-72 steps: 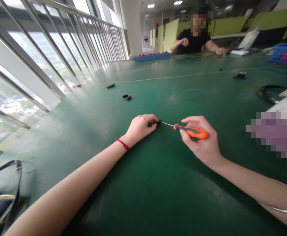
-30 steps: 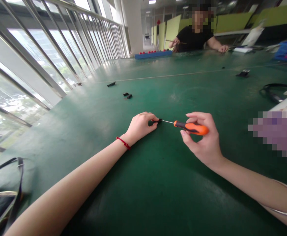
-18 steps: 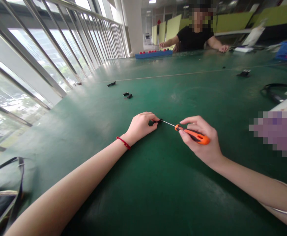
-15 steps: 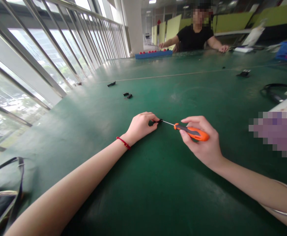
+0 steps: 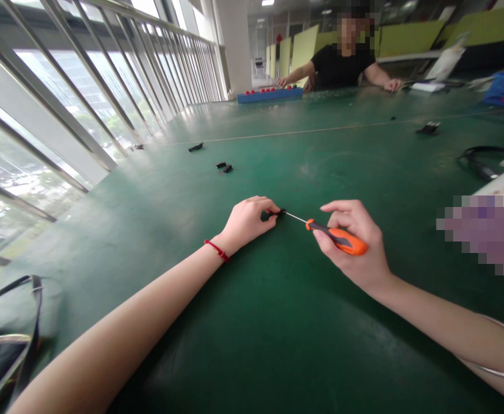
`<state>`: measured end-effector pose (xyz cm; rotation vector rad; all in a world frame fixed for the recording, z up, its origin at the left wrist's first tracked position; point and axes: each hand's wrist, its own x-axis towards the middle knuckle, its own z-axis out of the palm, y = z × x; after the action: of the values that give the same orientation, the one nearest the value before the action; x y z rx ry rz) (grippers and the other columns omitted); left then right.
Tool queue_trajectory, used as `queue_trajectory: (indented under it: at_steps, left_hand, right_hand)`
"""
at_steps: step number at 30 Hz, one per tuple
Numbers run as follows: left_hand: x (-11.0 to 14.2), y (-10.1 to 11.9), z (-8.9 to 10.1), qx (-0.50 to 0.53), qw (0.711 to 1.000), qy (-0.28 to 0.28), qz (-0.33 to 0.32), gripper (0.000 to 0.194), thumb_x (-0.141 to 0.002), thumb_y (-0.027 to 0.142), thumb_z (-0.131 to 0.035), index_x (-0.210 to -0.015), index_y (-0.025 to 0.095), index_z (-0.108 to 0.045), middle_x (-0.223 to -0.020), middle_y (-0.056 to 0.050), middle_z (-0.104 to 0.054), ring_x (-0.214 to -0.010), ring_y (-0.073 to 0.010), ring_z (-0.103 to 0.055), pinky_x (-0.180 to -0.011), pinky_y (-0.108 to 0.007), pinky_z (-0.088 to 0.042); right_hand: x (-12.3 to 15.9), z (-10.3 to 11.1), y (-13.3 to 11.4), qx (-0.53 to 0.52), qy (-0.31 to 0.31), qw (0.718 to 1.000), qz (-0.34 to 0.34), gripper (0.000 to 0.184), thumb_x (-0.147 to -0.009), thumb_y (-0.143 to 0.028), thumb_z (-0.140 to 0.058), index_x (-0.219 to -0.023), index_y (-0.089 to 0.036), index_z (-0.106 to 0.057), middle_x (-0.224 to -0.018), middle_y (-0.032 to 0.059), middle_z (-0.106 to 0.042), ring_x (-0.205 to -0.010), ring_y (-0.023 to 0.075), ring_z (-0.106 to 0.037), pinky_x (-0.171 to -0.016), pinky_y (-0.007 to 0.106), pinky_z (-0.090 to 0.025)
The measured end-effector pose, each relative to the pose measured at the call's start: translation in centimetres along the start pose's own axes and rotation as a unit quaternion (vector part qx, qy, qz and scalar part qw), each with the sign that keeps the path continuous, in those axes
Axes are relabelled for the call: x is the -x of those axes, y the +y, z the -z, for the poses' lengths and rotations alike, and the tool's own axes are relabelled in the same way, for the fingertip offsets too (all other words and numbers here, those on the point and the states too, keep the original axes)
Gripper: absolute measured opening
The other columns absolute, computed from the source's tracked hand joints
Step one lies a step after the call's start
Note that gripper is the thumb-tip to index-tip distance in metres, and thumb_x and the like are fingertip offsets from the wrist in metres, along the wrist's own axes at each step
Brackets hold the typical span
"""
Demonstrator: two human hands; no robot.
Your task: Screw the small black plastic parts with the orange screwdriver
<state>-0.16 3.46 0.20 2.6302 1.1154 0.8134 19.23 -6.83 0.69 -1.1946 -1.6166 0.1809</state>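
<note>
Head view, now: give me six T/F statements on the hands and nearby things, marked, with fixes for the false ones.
1. The right hand holds an orange-and-dark screwdriver. True.
2. The left hand pinches a small black part. True.
3. The screwdriver's shaft points away from the small black part. False: it points toward it.
4. A red bracelet is on the right wrist. False: it is on the left wrist.
5. A blue block with red pieces on top is on the far side of the table. True.
6. Two loose black pieces lie nearer the camera than the left hand. False: they lie beyond it.
</note>
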Motion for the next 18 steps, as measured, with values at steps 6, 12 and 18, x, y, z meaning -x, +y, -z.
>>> queue_trajectory:
  at_steps: [6, 12, 18]
  left_hand:
    - [-0.01, 0.0, 0.03, -0.004, 1.0, -0.002, 0.002, 0.016, -0.077, 0.019, -0.056, -0.087, 0.02, -0.069, -0.09, 0.001, -0.071, -0.086, -0.0163, -0.064, -0.08, -0.027, -0.05]
    - [0.0, 0.17, 0.05, -0.009, 1.0, 0.001, 0.007, 0.016, -0.076, 0.019, -0.056, -0.086, 0.02, -0.068, -0.088, 0.001, -0.071, -0.085, -0.0161, -0.064, -0.078, -0.027, -0.049]
    - [0.06, 0.42, 0.05, -0.026, 1.0, 0.006, 0.016, 0.017, -0.075, 0.019, -0.056, -0.086, 0.02, -0.068, -0.087, 0.001, -0.071, -0.085, -0.0166, -0.064, -0.077, -0.028, -0.049]
  right_hand:
    - [0.04, -0.01, 0.03, -0.006, 0.032, 0.999, 0.008, 0.032, -0.071, -0.023, -0.065, -0.101, -0.023, -0.054, -0.079, 0.0011, -0.06, -0.069, 0.0174, -0.058, -0.068, 0.034, -0.048]
    - [0.1, 0.01, 0.03, 0.004, 0.001, 1.0, -0.003, 0.016, -0.075, -0.024, -0.062, -0.09, -0.023, -0.057, -0.07, -0.0001, -0.061, -0.068, 0.018, -0.058, -0.069, 0.034, -0.048]
    - [0.02, 0.05, -0.11, -0.002, -0.038, 0.999, -0.008, 0.017, -0.076, -0.026, -0.061, -0.092, -0.023, -0.055, -0.057, -0.0044, -0.055, -0.057, 0.0154, -0.053, -0.067, 0.034, -0.047]
